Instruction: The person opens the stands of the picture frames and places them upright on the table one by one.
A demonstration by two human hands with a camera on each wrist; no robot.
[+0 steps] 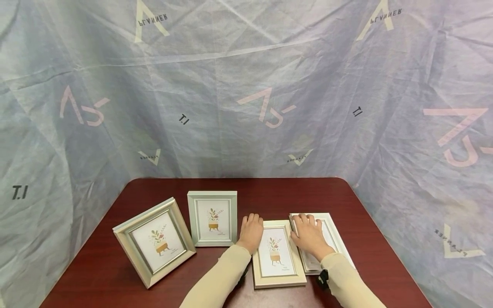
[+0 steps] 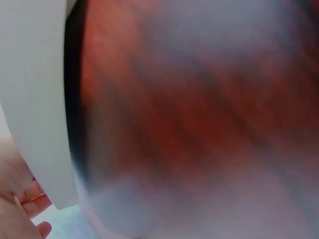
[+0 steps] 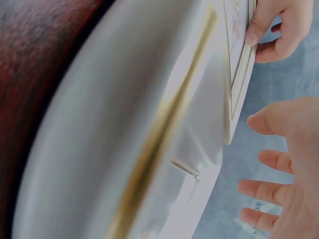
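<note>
Left hand (image 1: pixel 250 233) was grasping: fingers bent round the near edge of the cream frame (image 1: pixel 276 254), thumb on the front border, fingertips tucked behind, per the right wrist view. Cream frame sat just to the right of that hand, picture side up, between both hands. Cannot tell whether its underside touched the table (image 1: pixel 269 188).

Right hand (image 1: pixel 309 235) was released: fingers loosely spread, thumb apart, nothing gripped. Head view put it over the stacked white frames (image 1: pixel 332 233), which lay beneath it and reached out past its right side; right wrist view showed a gap between its fingertips and the frame edges. Cream frame was just left of this hand.

Left of the left hand, near it, stood the pale green frame (image 1: pixel 212 219), upright. Farther left, well apart from the hand, was the gold frame (image 1: pixel 155 242), turned at an angle. Left wrist view was mostly blurred.
</note>
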